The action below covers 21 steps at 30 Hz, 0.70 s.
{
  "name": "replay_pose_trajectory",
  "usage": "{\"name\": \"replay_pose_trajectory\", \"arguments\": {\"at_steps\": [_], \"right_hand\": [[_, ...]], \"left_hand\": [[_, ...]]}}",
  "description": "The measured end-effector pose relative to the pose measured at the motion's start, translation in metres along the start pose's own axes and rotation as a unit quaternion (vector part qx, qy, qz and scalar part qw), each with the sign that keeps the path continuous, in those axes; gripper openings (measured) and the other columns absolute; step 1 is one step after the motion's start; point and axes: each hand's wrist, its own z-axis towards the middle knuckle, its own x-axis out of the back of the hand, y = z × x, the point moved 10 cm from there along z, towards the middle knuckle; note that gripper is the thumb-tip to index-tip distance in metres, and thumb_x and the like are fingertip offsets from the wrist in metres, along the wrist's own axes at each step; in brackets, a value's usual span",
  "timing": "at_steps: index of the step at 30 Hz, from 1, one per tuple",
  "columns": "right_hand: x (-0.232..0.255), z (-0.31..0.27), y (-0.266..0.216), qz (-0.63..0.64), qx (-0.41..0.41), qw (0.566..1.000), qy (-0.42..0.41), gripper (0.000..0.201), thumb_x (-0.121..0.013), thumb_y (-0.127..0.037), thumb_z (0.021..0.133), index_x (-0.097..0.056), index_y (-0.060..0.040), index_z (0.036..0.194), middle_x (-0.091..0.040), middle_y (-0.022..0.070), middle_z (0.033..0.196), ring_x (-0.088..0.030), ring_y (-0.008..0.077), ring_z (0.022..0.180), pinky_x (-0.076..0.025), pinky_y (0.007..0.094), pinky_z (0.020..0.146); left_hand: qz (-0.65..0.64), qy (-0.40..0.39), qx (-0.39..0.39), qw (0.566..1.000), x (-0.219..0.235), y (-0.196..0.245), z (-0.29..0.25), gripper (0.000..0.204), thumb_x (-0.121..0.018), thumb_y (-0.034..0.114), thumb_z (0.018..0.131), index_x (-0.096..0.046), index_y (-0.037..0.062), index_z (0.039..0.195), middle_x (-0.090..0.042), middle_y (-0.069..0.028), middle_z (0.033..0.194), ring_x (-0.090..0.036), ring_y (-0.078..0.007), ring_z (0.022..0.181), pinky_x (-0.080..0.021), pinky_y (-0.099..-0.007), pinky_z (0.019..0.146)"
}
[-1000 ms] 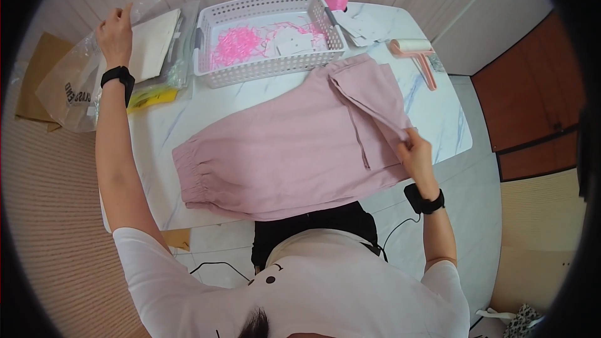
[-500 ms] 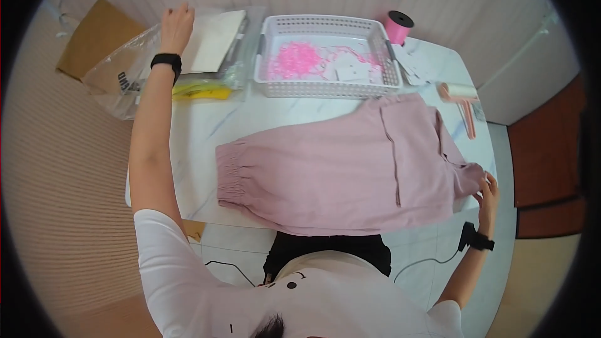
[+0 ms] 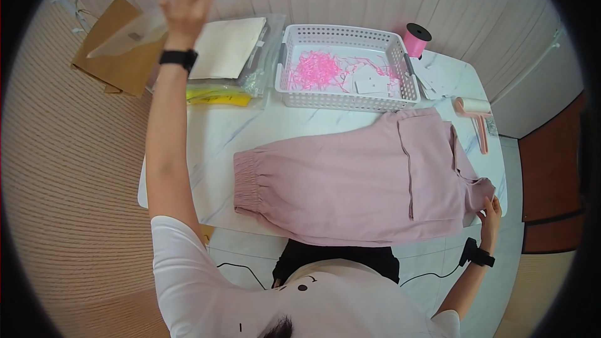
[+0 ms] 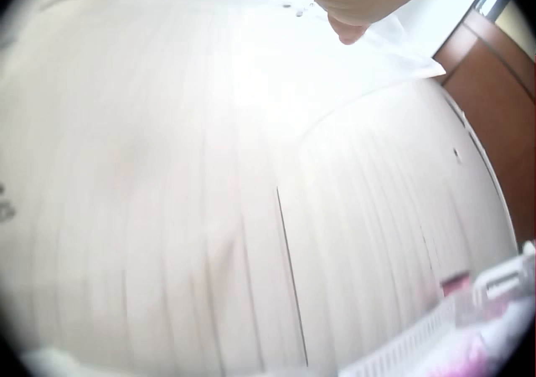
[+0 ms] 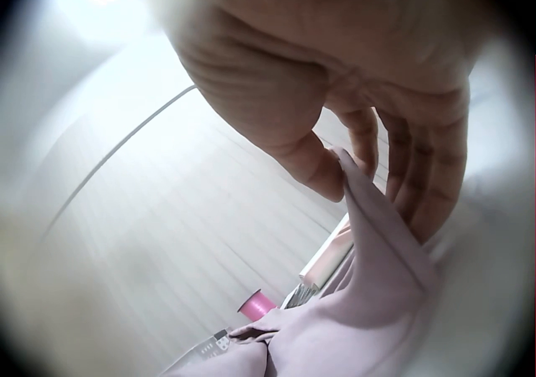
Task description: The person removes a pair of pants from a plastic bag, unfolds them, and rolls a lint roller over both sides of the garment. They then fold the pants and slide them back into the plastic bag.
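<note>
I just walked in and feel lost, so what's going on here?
A person is handling a pink garment that lies across the table. The right hand pinches its edge at the table's right end. The left hand, raised toward the wall, appears to hold a clear plastic bag. A white basket with pink shreds stands beyond the garment.

The head view has soft, even light, with black corners, the table (image 3: 213, 131) bowing toward three o'clock, and the left hand (image 3: 184, 9) blurred at eleven. The left wrist view is washed out and smeared, whitest near twelve. The right wrist view glares at eleven, the right hand (image 5: 335, 67) shadowed, its edges hazy.
</note>
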Motion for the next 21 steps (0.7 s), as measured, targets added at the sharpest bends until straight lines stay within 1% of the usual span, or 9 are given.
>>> {"name": "replay_pose_trajectory", "arguments": {"at_steps": [3,6,10,13,15,17,19,20,21], "right_hand": [[-0.001,-0.010,-0.010,-0.001,0.033,0.999,0.017,0.034,-0.057,-0.022,0.092,-0.055,-0.0053,0.121,-0.061,0.0030,0.106,-0.057,0.0111,0.093,-0.049,0.0266,0.075],[0.012,-0.010,-0.022,-0.028,0.081,0.995,0.059,0.032,-0.058,-0.021,0.092,-0.057,-0.0023,0.118,-0.062,0.0062,0.104,-0.058,0.0134,0.093,-0.050,0.0290,0.077],[0.038,-0.012,-0.046,-0.125,0.146,0.967,0.169,0.029,-0.059,-0.017,0.091,-0.058,0.0004,0.114,-0.062,0.0079,0.104,-0.059,0.0150,0.091,-0.050,0.0292,0.076],[0.006,-0.050,-0.110,-0.275,0.275,0.885,0.254,0.029,-0.062,-0.014,0.087,-0.058,-0.0013,0.113,-0.061,0.0107,0.108,-0.058,0.0218,0.095,-0.047,0.0340,0.082],[-0.054,-0.081,-0.153,-0.333,0.379,0.846,0.173,0.032,-0.066,-0.012,0.082,-0.059,-0.0032,0.112,-0.059,0.0139,0.110,-0.054,0.0294,0.100,-0.043,0.0374,0.087],[-0.125,-0.114,-0.168,-0.337,0.436,0.834,-0.012,0.039,-0.071,-0.019,0.077,-0.059,-0.0038,0.110,-0.058,0.0145,0.112,-0.051,0.0321,0.105,-0.040,0.0397,0.091],[-0.176,-0.137,-0.147,-0.388,0.464,0.791,-0.089,0.042,-0.072,-0.024,0.075,-0.059,-0.0051,0.110,-0.058,0.0132,0.111,-0.050,0.0316,0.107,-0.038,0.0416,0.092],[-0.186,-0.140,-0.135,-0.399,0.464,0.784,-0.102,0.041,-0.072,-0.025,0.075,-0.060,-0.0054,0.108,-0.058,0.0136,0.112,-0.050,0.0318,0.108,-0.038,0.0416,0.092],[-0.195,-0.141,-0.123,-0.411,0.463,0.777,-0.116,0.040,-0.072,-0.026,0.074,-0.060,-0.0057,0.106,-0.057,0.0139,0.113,-0.049,0.0319,0.109,-0.038,0.0417,0.092]], "left_hand": [[-0.160,-0.187,0.015,0.969,-0.041,0.055,-0.077,0.031,-0.058,0.008,0.079,-0.066,0.0191,0.106,-0.054,-0.0028,0.080,-0.056,-0.0195,0.079,-0.042,-0.0366,0.081],[-0.257,-0.428,0.125,0.857,-0.078,0.082,-0.168,0.028,-0.055,0.006,0.082,-0.065,0.0144,0.106,-0.058,-0.0070,0.087,-0.060,-0.0260,0.082,-0.046,-0.0408,0.076],[-0.365,-0.492,0.236,0.755,-0.073,0.086,-0.197,0.039,-0.055,0.007,0.080,-0.057,0.0098,0.119,-0.058,-0.0150,0.102,-0.059,-0.0362,0.089,-0.046,-0.0455,0.083],[-0.376,-0.493,0.180,0.764,-0.048,0.077,-0.162,0.055,-0.058,0.008,0.078,-0.046,0.0088,0.132,-0.054,-0.0177,0.120,-0.055,-0.0373,0.105,-0.045,-0.0418,0.090],[-0.390,-0.436,0.169,0.793,-0.013,0.072,-0.124,0.059,-0.060,0.010,0.080,-0.042,0.0084,0.136,-0.052,-0.0177,0.126,-0.052,-0.0364,0.113,-0.044,-0.0395,0.093],[-0.453,-0.426,0.239,0.746,0.024,0.073,-0.119,0.058,-0.064,0.018,0.083,-0.043,0.0093,0.136,-0.052,-0.0167,0.127,-0.051,-0.0324,0.116,-0.043,-0.0366,0.095],[-0.478,-0.489,0.283,0.673,0.060,0.087,-0.154,0.058,-0.065,0.024,0.085,-0.043,0.0080,0.136,-0.053,-0.0149,0.125,-0.054,-0.0282,0.108,-0.043,-0.0355,0.091],[-0.452,-0.584,0.344,0.581,0.088,0.101,-0.163,0.060,-0.065,0.025,0.085,-0.042,0.0061,0.137,-0.055,-0.0133,0.119,-0.055,-0.0251,0.098,-0.044,-0.0350,0.087],[-0.450,-0.610,0.348,0.551,0.115,0.115,-0.164,0.064,-0.066,0.029,0.085,-0.041,0.0049,0.138,-0.055,-0.0126,0.114,-0.054,-0.0233,0.091,-0.045,-0.0351,0.084]]}}
